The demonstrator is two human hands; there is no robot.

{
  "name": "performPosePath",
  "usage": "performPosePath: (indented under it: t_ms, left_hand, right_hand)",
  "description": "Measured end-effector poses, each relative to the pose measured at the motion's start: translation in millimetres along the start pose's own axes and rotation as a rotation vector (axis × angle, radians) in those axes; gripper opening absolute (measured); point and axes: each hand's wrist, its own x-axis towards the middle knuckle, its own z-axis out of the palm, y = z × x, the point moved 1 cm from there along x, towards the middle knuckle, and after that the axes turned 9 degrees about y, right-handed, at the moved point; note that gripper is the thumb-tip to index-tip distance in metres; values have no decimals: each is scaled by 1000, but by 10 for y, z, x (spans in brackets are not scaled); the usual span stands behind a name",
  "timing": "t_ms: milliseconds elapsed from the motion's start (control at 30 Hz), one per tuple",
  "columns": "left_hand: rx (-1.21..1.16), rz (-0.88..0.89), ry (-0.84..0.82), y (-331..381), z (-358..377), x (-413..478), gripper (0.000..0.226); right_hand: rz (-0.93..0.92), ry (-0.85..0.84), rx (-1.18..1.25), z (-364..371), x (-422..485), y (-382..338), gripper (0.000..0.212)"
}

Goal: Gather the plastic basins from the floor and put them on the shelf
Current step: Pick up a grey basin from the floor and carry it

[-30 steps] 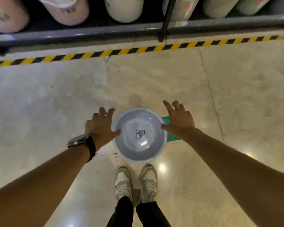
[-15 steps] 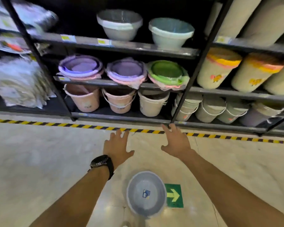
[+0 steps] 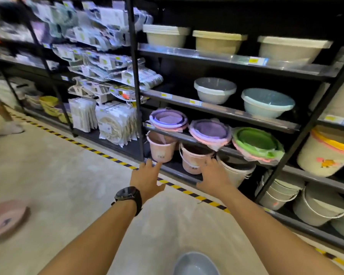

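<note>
A grey-blue plastic basin point(image 3: 195, 263) lies on the floor at the bottom edge of the view, between my forearms. A pink basin point(image 3: 5, 220) lies on the floor at the far left, blurred. My left hand point(image 3: 146, 180), with a black watch at the wrist, and my right hand point(image 3: 214, 175) are stretched forward with fingers spread, holding nothing, well above the grey-blue basin. The black shelf point(image 3: 222, 111) ahead carries a grey basin point(image 3: 214, 92) and a pale blue basin point(image 3: 267, 102) on its middle level.
Stacked purple and green basins point(image 3: 209, 131) sit one level lower, pink buckets point(image 3: 161, 145) below them. Beige tubs line the top level. Packaged goods hang on the left rack point(image 3: 107, 120). Yellow-black tape point(image 3: 187, 190) runs along the shelf foot. A person's shoe shows far left.
The view has lifted from the floor and swung left, so the grey-blue basin slid to the bottom edge. Both hands moved off the basin's rim and stay spread and empty.
</note>
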Motion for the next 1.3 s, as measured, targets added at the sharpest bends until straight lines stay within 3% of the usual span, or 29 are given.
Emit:
performPosePath:
  t_ms: [267,367,600,867,1067,1300]
  left_hand:
    - [79,-334,20,-1154,-455,-935,80]
    - [77,-455,52,-1675,-660,-1395,80]
    - [39,-715,115,-3049,-1091,-2773,76]
    - [141,-989,23,-4336,-1360,-4275,79]
    - [188,-1110,-5,-4826,-1095,-4730,75]
    - [228,-1218,-154,-5613,-819,-4787,82]
  right_hand:
    - [-272,-8,10,-104,102,-1194,81]
    - [-388,5,4,-170,107,-1905,90]
    - [-630,3,76,-195,-90,-3844,88]
    - [-816,-112,135,213,-585,-5610,87]
    - [-926,-156,115,570,-522,-6347,85]
    - [-1014,-249,135,1171,-44,-7252,84]
